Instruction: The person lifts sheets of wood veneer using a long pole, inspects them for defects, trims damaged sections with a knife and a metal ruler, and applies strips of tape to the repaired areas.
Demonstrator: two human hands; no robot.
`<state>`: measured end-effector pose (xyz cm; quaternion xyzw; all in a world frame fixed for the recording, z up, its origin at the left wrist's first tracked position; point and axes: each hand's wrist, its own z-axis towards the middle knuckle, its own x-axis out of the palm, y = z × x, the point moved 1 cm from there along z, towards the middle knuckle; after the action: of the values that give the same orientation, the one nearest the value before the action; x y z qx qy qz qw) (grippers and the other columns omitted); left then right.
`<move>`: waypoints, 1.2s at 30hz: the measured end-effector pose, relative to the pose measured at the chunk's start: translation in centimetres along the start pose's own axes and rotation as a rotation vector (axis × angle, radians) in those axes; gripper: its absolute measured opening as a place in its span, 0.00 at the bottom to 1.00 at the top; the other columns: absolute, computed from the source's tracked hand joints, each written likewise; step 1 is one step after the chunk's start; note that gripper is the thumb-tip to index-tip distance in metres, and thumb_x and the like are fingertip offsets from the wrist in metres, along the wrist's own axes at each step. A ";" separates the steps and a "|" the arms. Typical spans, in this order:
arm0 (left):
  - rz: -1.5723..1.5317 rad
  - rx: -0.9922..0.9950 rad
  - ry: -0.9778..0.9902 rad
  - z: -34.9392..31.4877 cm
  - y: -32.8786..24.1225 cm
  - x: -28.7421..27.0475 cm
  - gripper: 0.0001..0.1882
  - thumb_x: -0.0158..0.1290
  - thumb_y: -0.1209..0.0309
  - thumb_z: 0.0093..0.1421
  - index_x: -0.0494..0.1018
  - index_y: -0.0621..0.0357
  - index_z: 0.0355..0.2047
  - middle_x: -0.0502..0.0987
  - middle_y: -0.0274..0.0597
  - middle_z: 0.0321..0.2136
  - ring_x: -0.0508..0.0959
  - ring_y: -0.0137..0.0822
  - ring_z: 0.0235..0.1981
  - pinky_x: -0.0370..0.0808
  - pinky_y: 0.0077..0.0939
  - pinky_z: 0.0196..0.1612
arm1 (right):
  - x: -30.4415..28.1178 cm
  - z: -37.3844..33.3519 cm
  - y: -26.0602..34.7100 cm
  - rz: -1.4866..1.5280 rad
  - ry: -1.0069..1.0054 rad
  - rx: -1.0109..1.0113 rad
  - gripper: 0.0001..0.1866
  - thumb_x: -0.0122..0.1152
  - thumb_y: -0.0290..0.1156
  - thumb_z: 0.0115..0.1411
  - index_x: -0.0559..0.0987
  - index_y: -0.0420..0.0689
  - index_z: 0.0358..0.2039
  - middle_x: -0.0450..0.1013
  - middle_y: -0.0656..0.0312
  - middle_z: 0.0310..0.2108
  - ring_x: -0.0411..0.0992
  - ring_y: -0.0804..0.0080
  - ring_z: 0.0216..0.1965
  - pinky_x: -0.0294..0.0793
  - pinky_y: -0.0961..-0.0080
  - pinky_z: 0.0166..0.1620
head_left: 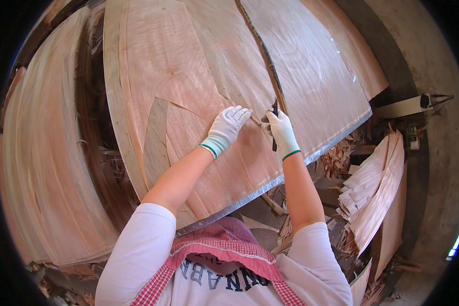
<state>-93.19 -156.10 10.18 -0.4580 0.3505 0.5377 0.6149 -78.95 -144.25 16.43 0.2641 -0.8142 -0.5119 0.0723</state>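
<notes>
My left hand (228, 126), in a white glove with a green cuff edge, lies on a large sheet of wood veneer (173, 51). Its fingers stretch toward the right, resting near a torn edge. A little to its right, my right hand (283, 133), gloved the same way, is closed around a narrow dark knife-like tool (275, 144). The tool points away from me; the fingers partly hide it. Just beyond this hand, a long thin dark stick (262, 48) with a yellowish near end runs across the sheet to the far edge.
A metal-edged table (229, 203) bears the veneer. Another veneer stack (46, 168) stands at the left, across a dark gap. Loose veneer sheets (375, 188) lean at the right, among scraps (336, 158) below the table edge. A narrow pale board (400, 107) juts out at the right.
</notes>
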 end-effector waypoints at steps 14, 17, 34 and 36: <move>-0.068 -0.024 -0.060 0.1 0.1 0.3 0.26 0.43 0.75 0.58 0.63 0.53 0.59 0.67 0.41 0.58 0.66 0.37 0.59 0.59 0.30 0.64 | -0.5 1.9 -4.7 -0.782 -0.142 -0.347 0.12 0.65 0.34 0.53 0.77 0.39 0.33 0.77 0.49 0.31 0.76 0.54 0.34 0.71 0.63 0.40; -0.030 -0.027 -0.036 -0.4 0.5 0.8 0.25 0.43 0.74 0.58 0.64 0.53 0.58 0.66 0.40 0.58 0.66 0.37 0.60 0.59 0.31 0.64 | 0.6 0.9 -4.0 -0.742 -0.199 -0.307 0.14 0.66 0.36 0.52 0.78 0.38 0.32 0.77 0.45 0.32 0.75 0.47 0.37 0.72 0.60 0.41; -0.048 0.011 -0.028 -0.2 0.5 0.7 0.25 0.44 0.74 0.56 0.67 0.51 0.57 0.66 0.37 0.58 0.65 0.38 0.60 0.59 0.32 0.63 | -0.2 0.4 -4.1 -0.564 -0.296 -0.323 0.13 0.56 0.35 0.55 0.77 0.37 0.32 0.75 0.45 0.26 0.75 0.53 0.31 0.71 0.61 0.37; -0.045 0.014 -0.029 -0.1 0.4 0.6 0.25 0.44 0.74 0.56 0.67 0.51 0.57 0.67 0.37 0.58 0.65 0.38 0.60 0.59 0.32 0.63 | -0.4 0.7 -4.5 -0.433 -0.326 -0.351 0.13 0.54 0.35 0.56 0.77 0.37 0.32 0.75 0.47 0.24 0.75 0.58 0.28 0.70 0.64 0.35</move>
<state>-93.51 -156.00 9.48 -0.4537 0.3351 0.5279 0.6350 -77.29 -145.00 12.26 0.3290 -0.6393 -0.6837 -0.1250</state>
